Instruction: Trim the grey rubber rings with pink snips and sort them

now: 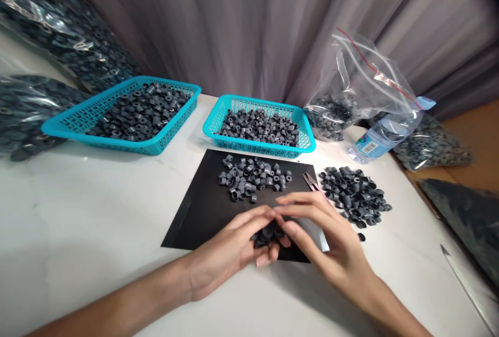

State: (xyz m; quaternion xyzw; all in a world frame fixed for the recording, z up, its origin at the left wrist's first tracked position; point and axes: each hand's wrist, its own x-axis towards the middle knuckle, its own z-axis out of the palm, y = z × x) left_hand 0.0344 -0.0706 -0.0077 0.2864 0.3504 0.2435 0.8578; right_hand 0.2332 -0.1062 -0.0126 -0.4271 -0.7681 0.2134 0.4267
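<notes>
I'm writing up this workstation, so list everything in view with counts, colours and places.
Table: one, white, underneath
Curtain: one, greyish purple, behind
Baskets: two, turquoise, table's back
Mat: one, black, centre
Snips: one, metallic blades, mat's right edge
Bottle: one, clear, blue label, back right
Left bags: two, clear, far left
Zip bag: one, clear, red stripe, right of baskets
Right bag: one, clear, behind bottle
Parts: too many to count, grey, in baskets and bags, on mat and table
Dark bundle: one, black, right edge, unclear
Left hand: one, bare, over mat, cupping parts
Right hand: one, bare, fingertips at those parts
</notes>
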